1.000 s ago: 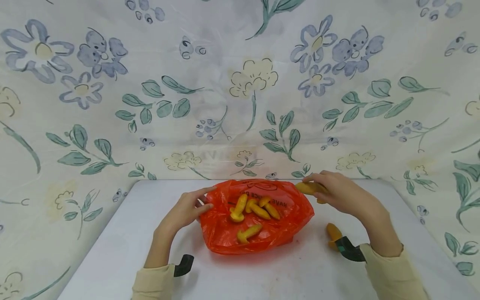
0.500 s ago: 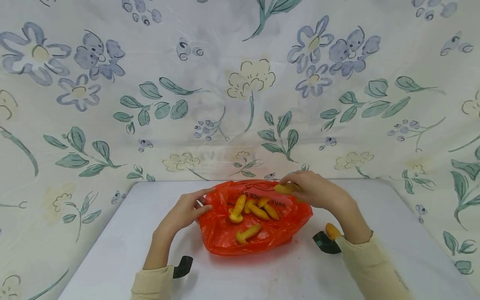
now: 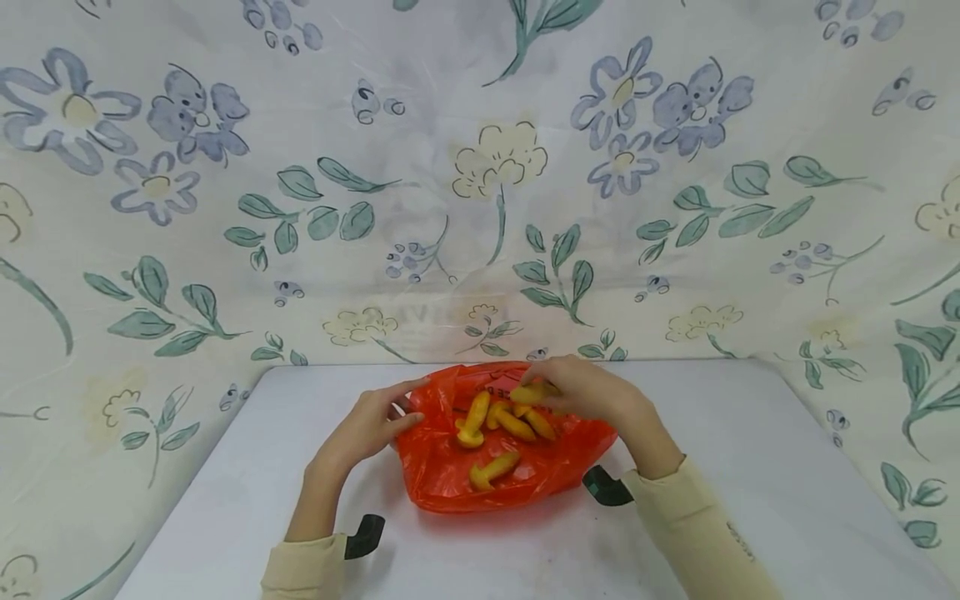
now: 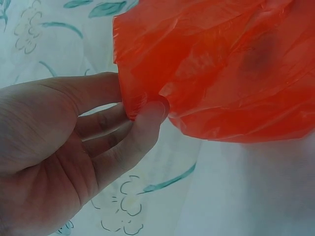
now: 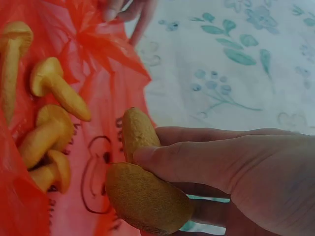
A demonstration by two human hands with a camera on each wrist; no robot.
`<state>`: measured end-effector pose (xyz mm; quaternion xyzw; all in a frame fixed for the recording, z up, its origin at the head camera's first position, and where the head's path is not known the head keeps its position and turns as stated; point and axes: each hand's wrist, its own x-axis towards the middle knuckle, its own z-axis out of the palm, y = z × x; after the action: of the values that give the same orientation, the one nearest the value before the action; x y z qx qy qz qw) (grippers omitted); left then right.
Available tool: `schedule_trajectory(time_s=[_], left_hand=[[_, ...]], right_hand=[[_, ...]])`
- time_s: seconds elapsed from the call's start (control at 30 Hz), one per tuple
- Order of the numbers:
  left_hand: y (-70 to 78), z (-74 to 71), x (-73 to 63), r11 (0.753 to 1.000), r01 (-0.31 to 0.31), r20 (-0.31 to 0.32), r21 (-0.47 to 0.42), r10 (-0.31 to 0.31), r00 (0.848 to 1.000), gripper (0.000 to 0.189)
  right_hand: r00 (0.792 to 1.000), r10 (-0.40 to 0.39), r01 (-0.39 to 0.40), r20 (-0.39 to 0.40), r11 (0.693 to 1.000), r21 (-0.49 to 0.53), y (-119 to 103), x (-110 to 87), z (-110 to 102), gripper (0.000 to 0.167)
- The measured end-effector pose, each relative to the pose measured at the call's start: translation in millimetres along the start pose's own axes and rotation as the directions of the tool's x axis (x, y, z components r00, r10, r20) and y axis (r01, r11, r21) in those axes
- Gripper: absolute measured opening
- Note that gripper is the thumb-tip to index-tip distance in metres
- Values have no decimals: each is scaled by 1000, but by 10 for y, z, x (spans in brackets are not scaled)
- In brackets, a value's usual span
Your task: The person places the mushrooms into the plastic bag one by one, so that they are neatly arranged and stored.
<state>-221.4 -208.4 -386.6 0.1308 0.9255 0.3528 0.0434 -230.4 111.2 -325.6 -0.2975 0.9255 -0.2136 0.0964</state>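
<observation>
A red plastic bag (image 3: 442, 483) lies on the table with its mouth open, several yellow-brown mushrooms (image 3: 472, 421) inside. My left hand (image 3: 369, 425) grips the bag's left edge; in the left wrist view, the fingers (image 4: 150, 120) pinch the thin plastic. Above the bag's back right part, my right hand (image 3: 592, 390) holds another mushroom (image 5: 147, 196) between thumb and fingers. Its broad cap faces the right wrist camera, with the stem (image 5: 139, 130) behind. One mushroom (image 3: 495, 471) lies apart from the others near the bag's front.
The white table (image 3: 247, 500) extends to both sides of the bag. A floral cloth (image 3: 495, 233) hangs behind it. Black wrist mounts (image 3: 366, 536) stick out from both sleeves. The right sleeve (image 3: 690, 517) crosses over the table's right side.
My right hand has carried the mushroom leftward from beside the bag to over its inside. The mushroom on the table at right is now hidden behind my right arm. My left hand stays put.
</observation>
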Motion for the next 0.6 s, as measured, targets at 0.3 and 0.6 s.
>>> schedule_trajectory(time_s=[0.3, 0.6], left_hand=[[9, -13, -12, 1000, -28, -5, 0, 28, 1000, 54], [5, -17, -23, 1000, -30, -2, -3, 30, 1000, 54]], right_hand=[[998, 41, -39, 44, 998, -46, -57, 182, 158, 33], [995, 17, -16, 102, 1000, -12, -29, 386, 310, 24]])
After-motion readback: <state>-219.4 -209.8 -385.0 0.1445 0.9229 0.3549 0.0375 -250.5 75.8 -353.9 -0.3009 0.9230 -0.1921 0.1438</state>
